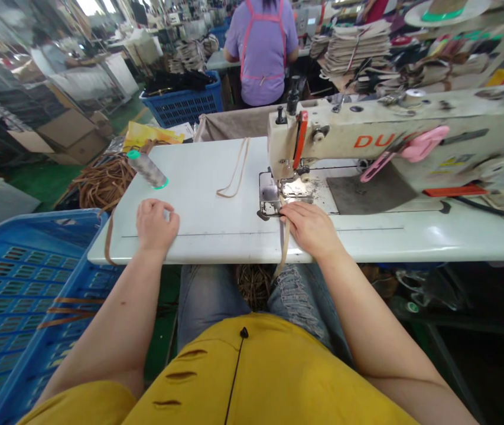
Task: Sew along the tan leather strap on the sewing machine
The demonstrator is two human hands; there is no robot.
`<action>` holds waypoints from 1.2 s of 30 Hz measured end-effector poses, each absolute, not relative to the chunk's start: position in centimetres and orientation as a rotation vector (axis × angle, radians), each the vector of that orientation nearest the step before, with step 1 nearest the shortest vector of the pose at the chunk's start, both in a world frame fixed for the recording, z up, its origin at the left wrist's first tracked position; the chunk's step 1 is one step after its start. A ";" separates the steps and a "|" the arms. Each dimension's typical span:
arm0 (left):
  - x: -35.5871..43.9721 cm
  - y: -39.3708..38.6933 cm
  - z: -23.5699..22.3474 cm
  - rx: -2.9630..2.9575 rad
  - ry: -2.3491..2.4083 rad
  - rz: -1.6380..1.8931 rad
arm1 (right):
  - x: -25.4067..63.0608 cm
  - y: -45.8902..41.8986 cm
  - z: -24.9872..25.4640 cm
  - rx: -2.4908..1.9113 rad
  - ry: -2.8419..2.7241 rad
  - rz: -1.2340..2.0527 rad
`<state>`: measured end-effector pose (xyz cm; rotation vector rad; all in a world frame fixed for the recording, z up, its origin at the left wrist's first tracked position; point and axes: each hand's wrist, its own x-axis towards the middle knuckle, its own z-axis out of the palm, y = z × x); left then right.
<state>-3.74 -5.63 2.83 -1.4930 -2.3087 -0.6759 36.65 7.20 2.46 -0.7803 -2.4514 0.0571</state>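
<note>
Under right hand (pixel 309 227): tan strap (pixel 286 241) | left hand (pixel 156 224): apart

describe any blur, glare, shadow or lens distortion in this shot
Head view: windows at top left blown out; left background smeared and stretched; soft glare on the white tabletop; deep shadow beneath its right side; right hand fairly clear, fine detail of the strap too small to judge.

Left hand (pixel 156 224) loosely curled; right hand (pixel 305 225) lowered, fingers seemingly pinched, forearms reaching forward.
</note>
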 end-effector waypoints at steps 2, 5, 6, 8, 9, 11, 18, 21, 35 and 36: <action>-3.4 -5.3 2.8 -1.587 -2.272 -0.612 | 36.6 7.2 2.4 -0.782 -2.450 0.026; -3.1 -5.0 2.8 -1.681 -2.247 -0.560 | 36.7 7.3 2.3 -0.778 -2.442 0.008; -3.1 -4.9 2.8 -1.678 -2.250 -0.557 | 36.7 7.3 2.3 -0.773 -2.439 0.010; -3.3 -4.9 2.8 -1.652 -2.259 -0.557 | 36.7 7.3 2.2 -0.763 -2.435 0.012; -3.4 -4.9 2.7 -1.640 -2.263 -0.557 | 36.7 7.3 2.2 -0.760 -2.434 0.009; -3.5 -4.8 2.6 -1.623 -2.270 -0.556 | 36.7 7.3 2.2 -0.760 -2.433 0.000; -3.6 -4.8 2.4 -1.564 -2.302 -0.559 | 36.7 7.2 2.4 -0.777 -2.440 0.027; -3.6 -4.7 2.5 -1.554 -2.315 -0.567 | 36.7 7.3 2.4 -0.778 -2.438 0.043; -3.4 -4.5 2.8 -1.547 -2.332 -0.520 | 36.6 7.3 2.3 -0.761 -2.423 0.034; -3.4 -4.5 2.9 -1.543 -2.334 -0.518 | 36.6 7.3 2.3 -0.760 -2.421 0.033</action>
